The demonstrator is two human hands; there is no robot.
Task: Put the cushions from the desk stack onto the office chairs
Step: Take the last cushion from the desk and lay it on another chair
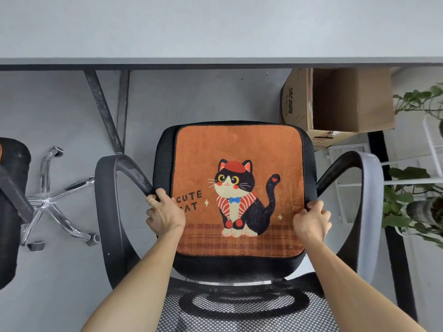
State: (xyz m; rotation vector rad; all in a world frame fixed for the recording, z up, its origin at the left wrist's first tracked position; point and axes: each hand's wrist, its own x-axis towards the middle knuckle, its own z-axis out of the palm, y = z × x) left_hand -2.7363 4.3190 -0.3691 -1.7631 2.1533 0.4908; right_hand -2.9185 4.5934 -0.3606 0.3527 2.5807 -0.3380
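Observation:
An orange cushion (239,144) with a black-and-white cat and the words "CUTE CAT" lies flat on the black mesh seat of an office chair (163,164), seen from above and behind the backrest. My left hand (164,215) grips the cushion's left edge, fingers curled around it. Over on the cushion's right edge, my right hand (311,221) is closed the same way. The grey desk (215,27) spans the top of the view; no cushion stack shows on the part I see.
A second office chair (14,188) with a chrome star base (55,200) stands at the left. A cardboard box (335,101) sits under the desk at the right. Beside it are a white wire rack (429,159) and potted plants (412,212). The desk's black metal leg (105,111) stands left of the chair.

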